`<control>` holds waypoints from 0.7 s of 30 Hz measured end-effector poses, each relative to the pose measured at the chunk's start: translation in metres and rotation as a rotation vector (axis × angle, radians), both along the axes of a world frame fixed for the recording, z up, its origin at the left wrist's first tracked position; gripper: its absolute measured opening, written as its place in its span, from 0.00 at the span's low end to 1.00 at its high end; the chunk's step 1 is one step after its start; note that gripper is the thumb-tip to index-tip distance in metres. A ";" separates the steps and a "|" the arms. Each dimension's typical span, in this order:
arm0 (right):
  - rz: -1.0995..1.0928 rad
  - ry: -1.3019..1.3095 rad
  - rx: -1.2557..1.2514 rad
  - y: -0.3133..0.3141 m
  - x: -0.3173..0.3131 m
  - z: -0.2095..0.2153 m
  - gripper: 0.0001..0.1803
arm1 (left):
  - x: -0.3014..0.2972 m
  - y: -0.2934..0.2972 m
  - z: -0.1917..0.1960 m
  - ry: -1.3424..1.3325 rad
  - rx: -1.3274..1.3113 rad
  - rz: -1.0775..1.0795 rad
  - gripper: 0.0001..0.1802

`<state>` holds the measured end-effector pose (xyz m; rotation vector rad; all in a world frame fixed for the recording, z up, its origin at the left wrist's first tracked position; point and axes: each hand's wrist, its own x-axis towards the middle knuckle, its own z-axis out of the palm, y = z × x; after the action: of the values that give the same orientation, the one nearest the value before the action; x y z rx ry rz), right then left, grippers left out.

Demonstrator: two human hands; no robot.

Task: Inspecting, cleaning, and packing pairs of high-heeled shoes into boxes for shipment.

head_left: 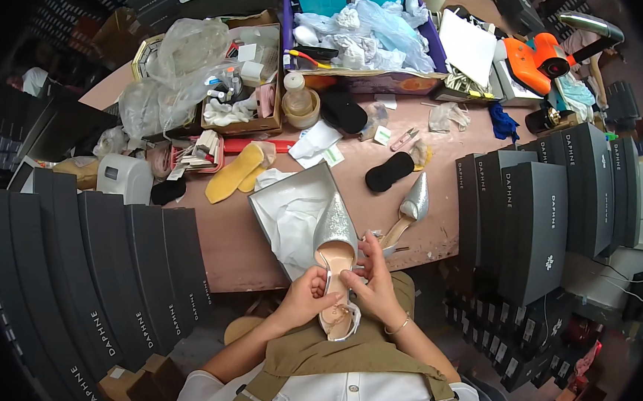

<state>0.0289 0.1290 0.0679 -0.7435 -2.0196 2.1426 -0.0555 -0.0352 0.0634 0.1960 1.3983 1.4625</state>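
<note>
Pinkish-brown and crowded, the tabletop [236, 247] is seen from above, with rows of dark grey shoe boxes [536, 223] stacked at both sides of it. A silver glitter shoe [335, 235] with a pointed toe is held over the near edge of the tabletop, its toe pointing away from the person and its heel end lowered over the lap. The shoe's heel part is gripped by the left hand [301, 300], whose fingers [319, 286] are closed on its left side. The right side of the same shoe is clasped by the right hand [375, 286], whose fingers [366, 248] are bent together around the strap area; a thin bracelet [398, 326] is worn on that wrist. Just beyond the fingers, an open shoe box [261, 207] lined with white tissue paper [291, 213] is lain on the tabletop, and the shoe's toe is overlapped with it. A second silver shoe [411, 203] is lain just right of the right hand. Farther beyond the fingers, a yellow insole [234, 172] and a black insole [388, 172] are seen.
</note>
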 end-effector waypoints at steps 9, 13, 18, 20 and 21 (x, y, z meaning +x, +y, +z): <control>0.322 0.076 0.317 -0.057 -0.033 0.009 0.27 | 0.010 -0.043 -0.020 -0.570 0.124 0.724 0.17; 0.217 -0.119 0.257 -0.033 -0.023 -0.007 0.13 | 0.003 -0.075 -0.022 -0.367 -0.035 0.691 0.22; 0.355 -0.001 0.877 -0.014 -0.049 -0.039 0.35 | -0.023 -0.085 -0.012 -0.545 0.068 0.696 0.22; 0.412 -0.090 0.988 -0.011 -0.064 -0.064 0.41 | -0.020 -0.082 -0.012 -0.468 0.060 0.687 0.24; 0.466 -0.204 0.972 -0.009 -0.067 -0.086 0.42 | -0.019 -0.081 -0.007 -0.506 0.070 0.661 0.23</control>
<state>-0.0379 0.1199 -0.0183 -0.3465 -3.1146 0.9236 -0.0745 -0.1158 0.0559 -0.6126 1.0271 1.9200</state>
